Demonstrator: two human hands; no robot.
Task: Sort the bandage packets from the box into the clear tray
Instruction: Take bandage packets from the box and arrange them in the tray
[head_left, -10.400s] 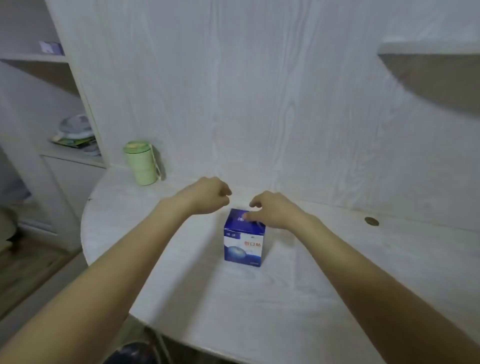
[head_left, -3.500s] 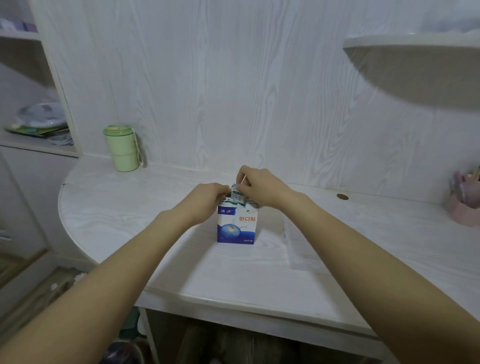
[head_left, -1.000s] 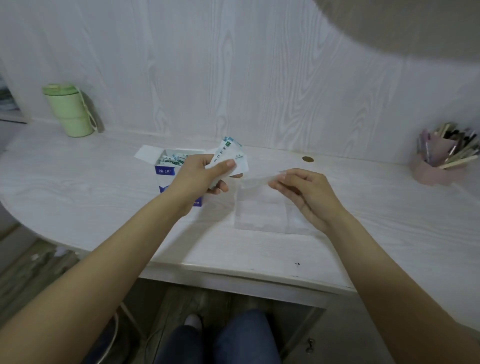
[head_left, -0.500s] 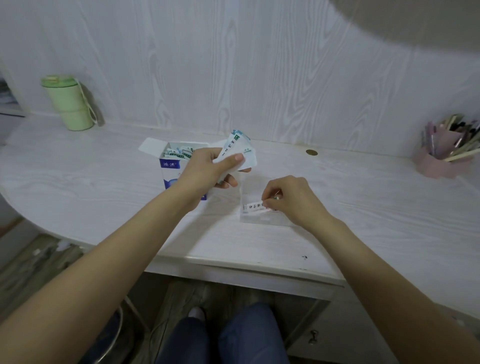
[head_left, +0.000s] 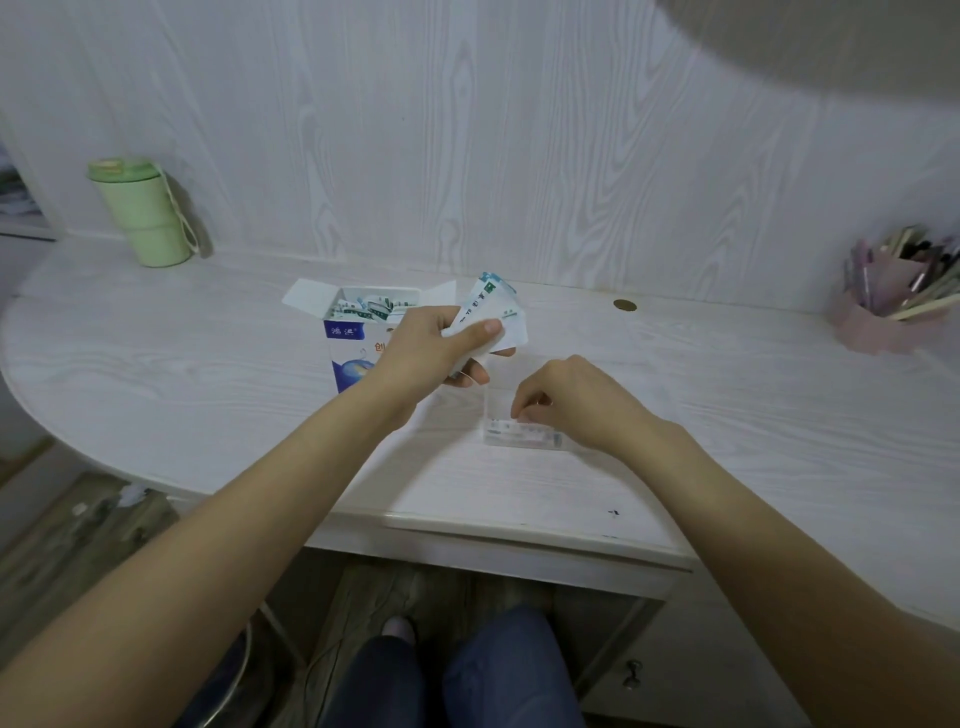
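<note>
The left hand grasps a fan of packets above the open box. The right hand, fingers curled, presses one packet into the tray.

Desk with the open box standing near its middle, packets inside. The left hand is just right of the box, holding a fan of packets above the desk. The clear tray lies right of and in front of the box; 1 packet lies along its near edge, under the right hand. Cup at far left; pen holder at far right, both by the wall.
</note>
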